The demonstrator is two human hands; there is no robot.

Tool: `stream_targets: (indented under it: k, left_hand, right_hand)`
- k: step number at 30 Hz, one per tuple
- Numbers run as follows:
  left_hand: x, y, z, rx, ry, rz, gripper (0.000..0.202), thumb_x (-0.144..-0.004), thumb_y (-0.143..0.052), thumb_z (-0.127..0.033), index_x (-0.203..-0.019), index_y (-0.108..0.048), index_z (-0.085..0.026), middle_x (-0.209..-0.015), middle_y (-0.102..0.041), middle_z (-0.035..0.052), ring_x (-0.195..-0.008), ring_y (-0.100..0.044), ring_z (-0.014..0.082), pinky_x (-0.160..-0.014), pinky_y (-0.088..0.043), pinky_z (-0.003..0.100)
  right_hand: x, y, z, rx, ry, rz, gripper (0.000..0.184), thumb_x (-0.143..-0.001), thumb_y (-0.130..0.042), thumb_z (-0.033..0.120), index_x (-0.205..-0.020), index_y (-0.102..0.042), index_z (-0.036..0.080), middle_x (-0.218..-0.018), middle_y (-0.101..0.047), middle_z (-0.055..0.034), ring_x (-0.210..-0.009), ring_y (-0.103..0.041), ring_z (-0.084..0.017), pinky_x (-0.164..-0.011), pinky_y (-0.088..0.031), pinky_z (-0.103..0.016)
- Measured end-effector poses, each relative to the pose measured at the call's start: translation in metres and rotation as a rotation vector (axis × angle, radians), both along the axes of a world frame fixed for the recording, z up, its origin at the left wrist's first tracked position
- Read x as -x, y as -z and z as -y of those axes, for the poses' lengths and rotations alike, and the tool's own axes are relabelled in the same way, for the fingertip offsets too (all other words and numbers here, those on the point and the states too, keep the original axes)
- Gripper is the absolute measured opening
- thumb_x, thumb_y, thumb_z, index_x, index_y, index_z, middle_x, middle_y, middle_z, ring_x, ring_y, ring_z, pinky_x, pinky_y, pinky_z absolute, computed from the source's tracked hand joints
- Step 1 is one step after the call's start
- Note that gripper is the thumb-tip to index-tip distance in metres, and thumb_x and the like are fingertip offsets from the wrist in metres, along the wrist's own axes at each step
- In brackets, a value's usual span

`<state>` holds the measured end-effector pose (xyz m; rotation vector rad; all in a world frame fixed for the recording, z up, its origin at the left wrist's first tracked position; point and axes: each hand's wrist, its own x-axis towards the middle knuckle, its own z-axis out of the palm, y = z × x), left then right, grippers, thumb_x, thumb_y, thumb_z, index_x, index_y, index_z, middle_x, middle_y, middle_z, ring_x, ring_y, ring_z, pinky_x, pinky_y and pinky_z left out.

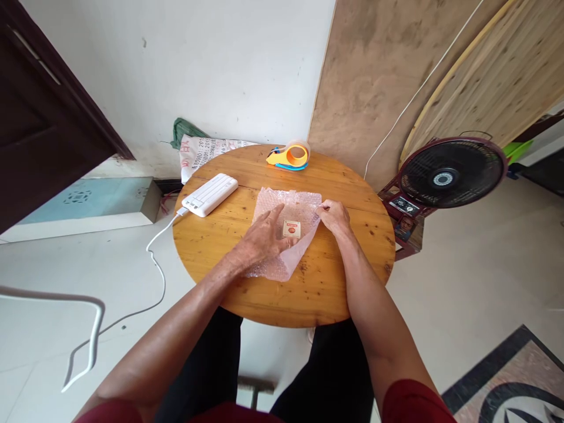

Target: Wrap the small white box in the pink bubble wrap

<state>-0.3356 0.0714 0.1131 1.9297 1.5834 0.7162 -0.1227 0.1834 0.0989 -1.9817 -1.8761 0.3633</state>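
A sheet of bubble wrap (288, 205) lies on the round wooden table (335, 282). A small square packet (291, 228) with a red mark rests on the sheet. My left hand (264, 236) lies flat on the wrap with its fingers stretched out, fingertips beside the packet. My right hand (333, 214) pinches the right edge of the bubble wrap with its fingers closed on it.
A white power bank (210, 194) with a white cable (154, 258) sits at the table's left. An orange and blue tape dispenser (288, 157) stands at the far edge. A floor fan (449, 172) is to the right, a printed sack (202, 151) behind the table.
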Motion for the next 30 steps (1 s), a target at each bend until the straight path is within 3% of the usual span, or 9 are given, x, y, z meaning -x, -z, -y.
stream_targets:
  k: [5,8,12,20,22,26,30]
  left_hand:
    - [-0.007,0.02,0.004,-0.053,-0.089,0.087,0.092,-0.079,-0.069,-0.041,-0.153,-0.025,-0.01,-0.146,-0.047,0.0229,-0.137,-0.044,0.0378,-0.113,-0.037,0.054]
    - [-0.01,0.026,0.003,-0.087,-0.068,0.086,0.101,-0.073,-0.074,-0.046,-0.154,-0.023,-0.011,-0.143,-0.048,0.0223,-0.135,-0.046,0.0371,-0.111,-0.039,0.053]
    - [-0.013,0.028,0.005,-0.149,0.017,0.0,0.116,-0.064,-0.08,-0.052,-0.155,-0.019,-0.013,-0.148,-0.043,0.0225,-0.139,-0.039,0.0393,-0.113,-0.035,0.054]
    - [-0.015,0.03,0.005,-0.14,0.083,-0.122,0.128,-0.059,-0.083,-0.053,-0.156,-0.011,-0.011,-0.151,-0.038,0.0251,-0.145,-0.029,0.04,-0.117,-0.026,0.054]
    - [-0.014,0.029,0.004,-0.128,0.082,-0.136,0.13,-0.058,-0.084,-0.053,-0.157,-0.011,-0.011,-0.153,-0.037,0.0247,-0.146,-0.029,0.0396,-0.118,-0.026,0.053]
    - [-0.011,0.029,0.003,-0.138,0.1,-0.129,0.129,-0.061,-0.082,-0.052,-0.157,-0.007,-0.011,-0.151,-0.04,0.0241,-0.145,-0.031,0.0377,-0.117,-0.028,0.051]
    - [-0.008,0.03,0.003,-0.152,0.091,-0.11,0.129,-0.061,-0.082,-0.051,-0.157,-0.005,-0.012,-0.149,-0.043,0.0223,-0.142,-0.036,0.0373,-0.116,-0.03,0.051]
  right_hand:
    - [0.001,-0.001,0.001,0.006,0.0,0.011,0.021,-0.077,-0.057,0.036,-0.084,-0.073,0.025,-0.091,-0.076,-0.0017,-0.085,-0.066,-0.02,-0.069,-0.043,-0.027]
    - [0.001,-0.003,0.002,0.014,-0.002,0.012,0.021,-0.077,-0.057,0.037,-0.083,-0.073,0.025,-0.089,-0.076,-0.001,-0.084,-0.066,-0.02,-0.068,-0.042,-0.027]
    - [0.002,-0.005,0.003,0.01,-0.003,0.018,0.023,-0.078,-0.056,0.039,-0.081,-0.072,0.024,-0.088,-0.076,-0.0018,-0.083,-0.066,-0.021,-0.068,-0.041,-0.028]
    - [-0.002,-0.006,0.001,0.016,0.024,0.06,0.018,-0.079,-0.057,0.034,-0.084,-0.071,0.023,-0.095,-0.076,-0.0035,-0.092,-0.067,-0.023,-0.073,-0.044,-0.03]
    - [-0.003,-0.005,0.002,0.002,0.027,0.082,0.017,-0.078,-0.059,0.033,-0.09,-0.068,0.023,-0.098,-0.075,-0.0038,-0.094,-0.067,-0.024,-0.075,-0.045,-0.031]
    - [-0.005,-0.006,0.004,-0.062,0.03,0.101,0.035,-0.077,-0.063,0.031,-0.111,-0.059,0.022,-0.109,-0.072,-0.0057,-0.096,-0.065,-0.024,-0.077,-0.045,-0.032]
    - [-0.004,-0.009,0.006,-0.072,0.008,0.102,0.02,-0.077,-0.061,0.03,-0.096,-0.062,0.024,-0.096,-0.073,-0.0028,-0.088,-0.065,-0.022,-0.069,-0.04,-0.029]
